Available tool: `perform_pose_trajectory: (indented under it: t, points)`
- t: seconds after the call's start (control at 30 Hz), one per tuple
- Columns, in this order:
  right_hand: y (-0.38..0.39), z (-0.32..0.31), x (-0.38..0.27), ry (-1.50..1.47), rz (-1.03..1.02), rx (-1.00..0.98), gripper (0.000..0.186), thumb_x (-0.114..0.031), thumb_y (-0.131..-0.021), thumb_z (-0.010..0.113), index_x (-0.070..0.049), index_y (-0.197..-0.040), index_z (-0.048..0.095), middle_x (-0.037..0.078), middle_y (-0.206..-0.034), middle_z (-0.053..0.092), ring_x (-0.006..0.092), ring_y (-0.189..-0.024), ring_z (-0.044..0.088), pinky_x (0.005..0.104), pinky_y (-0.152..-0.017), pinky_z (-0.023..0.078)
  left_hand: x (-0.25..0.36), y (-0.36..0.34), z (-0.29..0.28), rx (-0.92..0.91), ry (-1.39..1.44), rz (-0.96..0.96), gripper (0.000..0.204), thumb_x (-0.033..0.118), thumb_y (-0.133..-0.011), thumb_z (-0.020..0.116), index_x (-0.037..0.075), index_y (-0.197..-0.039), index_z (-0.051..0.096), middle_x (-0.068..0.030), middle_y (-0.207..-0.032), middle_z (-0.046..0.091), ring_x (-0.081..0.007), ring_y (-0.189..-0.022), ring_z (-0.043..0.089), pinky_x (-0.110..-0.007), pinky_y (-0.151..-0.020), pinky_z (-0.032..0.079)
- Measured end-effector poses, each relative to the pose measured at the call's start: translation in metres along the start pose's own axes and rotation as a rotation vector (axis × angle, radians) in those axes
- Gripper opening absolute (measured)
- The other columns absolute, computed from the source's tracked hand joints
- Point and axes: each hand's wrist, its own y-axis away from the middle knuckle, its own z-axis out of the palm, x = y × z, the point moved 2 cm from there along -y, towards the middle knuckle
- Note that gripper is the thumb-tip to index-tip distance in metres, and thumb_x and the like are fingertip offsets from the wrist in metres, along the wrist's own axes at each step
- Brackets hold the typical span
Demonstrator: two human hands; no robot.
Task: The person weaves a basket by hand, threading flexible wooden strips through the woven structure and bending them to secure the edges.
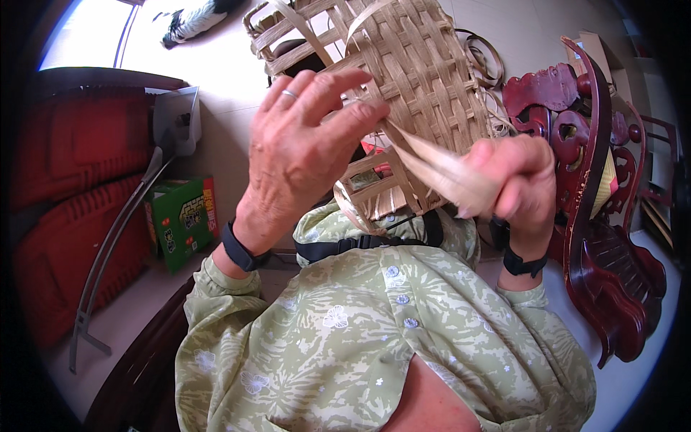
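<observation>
A basket [425,72] of flat tan strips lies ahead of me, its upper side closely woven and its left and near sides showing open gaps. My left hand [306,133], with a ring on one finger, is at the basket's left edge, its thumb and index finger pinching a tan strip [425,158]. From there the strip runs taut and folded to my right hand [522,173], which is closed around its other end. Motion blurs the strip near the right hand. Loose strip ends [299,25] stick up at the basket's far left.
On the right stands a dark red carved wooden chair [594,144]. To the left are red cushions [86,209], a curved grey metal bar [119,245], a green box [180,223] and a pale bin [176,122]. A coiled strip [484,57] lies beyond the basket.
</observation>
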Motion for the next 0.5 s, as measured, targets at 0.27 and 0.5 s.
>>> perform_pose_trajectory:
  t: [0.27,0.5]
  points:
    - [-0.035,0.002,-0.002,0.235,0.442,0.239,0.030,-0.027,-0.101,0.062,-0.001,-0.115,0.068,0.004,-0.074,0.070,-0.0009,-0.047,0.045,0.0161,-0.041,0.032,-0.009,-0.031,-0.021,0.263,0.983,-0.276,0.020,0.008,-0.105,0.054,-0.002,-0.119,0.062,-0.0175,-0.103,0.073,-0.0139,-0.067,0.068,-0.023,-0.059,0.053]
    - [-0.060,0.016,0.019,0.764,0.067,0.175,0.040,-0.007,-0.089,0.072,-0.009,-0.128,0.067,-0.001,-0.072,0.065,0.0001,-0.061,0.049,0.0196,-0.055,0.044,-0.023,-0.061,-0.055,0.299,0.811,-0.217,0.019,0.009,-0.103,0.057,-0.002,-0.117,0.065,-0.0140,-0.100,0.073,-0.0138,-0.074,0.069,-0.024,-0.064,0.055]
